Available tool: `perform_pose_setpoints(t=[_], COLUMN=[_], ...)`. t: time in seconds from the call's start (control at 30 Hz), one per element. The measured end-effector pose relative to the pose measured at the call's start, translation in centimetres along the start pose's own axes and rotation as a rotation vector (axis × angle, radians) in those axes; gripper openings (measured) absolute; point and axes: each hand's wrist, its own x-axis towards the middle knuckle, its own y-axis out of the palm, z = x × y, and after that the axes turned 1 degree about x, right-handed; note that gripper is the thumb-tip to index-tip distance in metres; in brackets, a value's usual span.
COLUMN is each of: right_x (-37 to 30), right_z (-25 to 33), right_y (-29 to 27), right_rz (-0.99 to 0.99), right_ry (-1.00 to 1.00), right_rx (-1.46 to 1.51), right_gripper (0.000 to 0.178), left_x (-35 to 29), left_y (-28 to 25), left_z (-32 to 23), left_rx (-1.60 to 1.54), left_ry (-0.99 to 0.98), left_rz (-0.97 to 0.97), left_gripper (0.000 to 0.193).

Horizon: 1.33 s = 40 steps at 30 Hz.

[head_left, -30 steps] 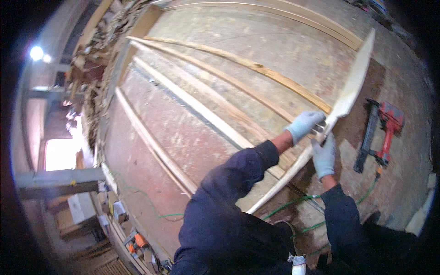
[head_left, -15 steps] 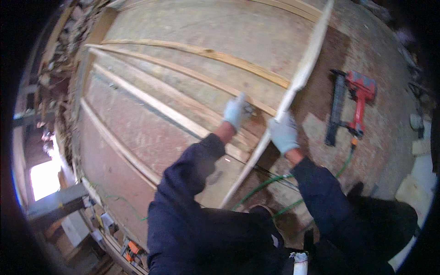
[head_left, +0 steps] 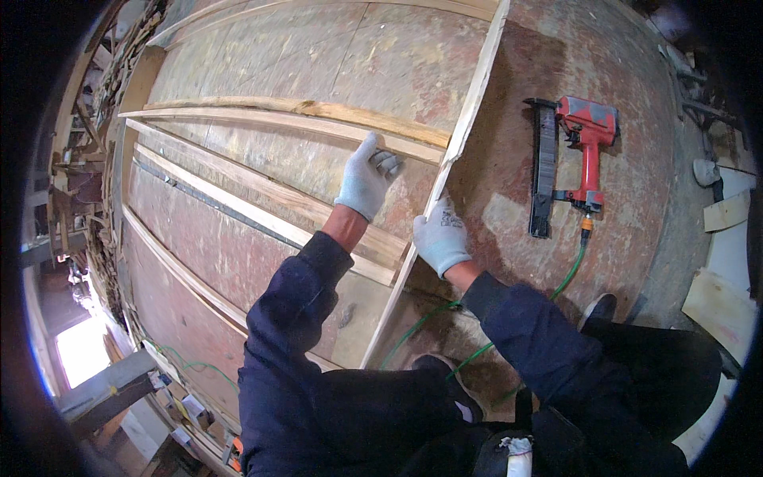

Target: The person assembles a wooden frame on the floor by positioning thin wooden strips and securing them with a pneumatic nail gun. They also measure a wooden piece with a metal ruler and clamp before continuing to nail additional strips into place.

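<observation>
- The right hand (head_left: 441, 237), in a pale work glove, has its grip closed around a long thin wooden strip (head_left: 465, 119), partway along its length.
- That strip runs from near the person's knees up toward the far edge of the panel, crossing over the ends of the other slats and tilted up on its edge.
- The left hand (head_left: 367, 176), also gloved, lies with its fingers bent on the end of a slat (head_left: 270, 119), pressing rather than gripping; nothing is held in it.
- Several slats already lie across the big plywood panel (head_left: 262, 48) in rough parallel rows, one of them doubled with a rougher strip along its far side. As a judgement, the cross slats look placed, and the long strip is being lined up against their ends; I cannot tell whether anything is fastened yet.
- A red nail gun (head_left: 584, 151) lies just right of the strip, untouched, with a green hose (head_left: 568, 274) running from its handle toward the person's shoes.
- The work sits low, and the person crouches over it in dark blue sleeves and dark trousers.
- The panel's face is worn, stained reddish and pale in patches.
- Offcuts of pale board (head_left: 723, 302) lie at the right; stacked timber and clutter line the left edge, with bright daylight low on that side.
</observation>
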Motion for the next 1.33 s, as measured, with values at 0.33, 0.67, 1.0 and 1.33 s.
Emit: perform_pose_setpoints(t=[0.33, 0.67, 1.0, 1.33], right_x=[-3.2, -4.1, -4.2, -4.3], right_z=[-0.4, -0.6, -0.1, -0.3], right_y=[2.9, 4.1, 3.7, 3.9], right_rz=[0.061, 0.138, 0.207, 0.127], right_ry=[-0.039, -0.101, -0.025, -0.003], right_rx=[-0.076, -0.211, -0.148, -0.127], right_gripper=[0.042, 0.057, 0.071, 0.065], left_x=[-4.6, -8.1, -8.6, -8.0], left_y=[3.0, 4.5, 4.7, 3.5], left_z=[-0.2, -1.8, -1.0, 0.8], left_rx=[-0.006, -0.082, -0.152, -0.181], left_ry=[-0.051, -0.126, -0.107, -0.143], left_rz=[-0.003, 0.084, 0.089, 0.256], left_gripper=[0.025, 0.023, 0.038, 0.041])
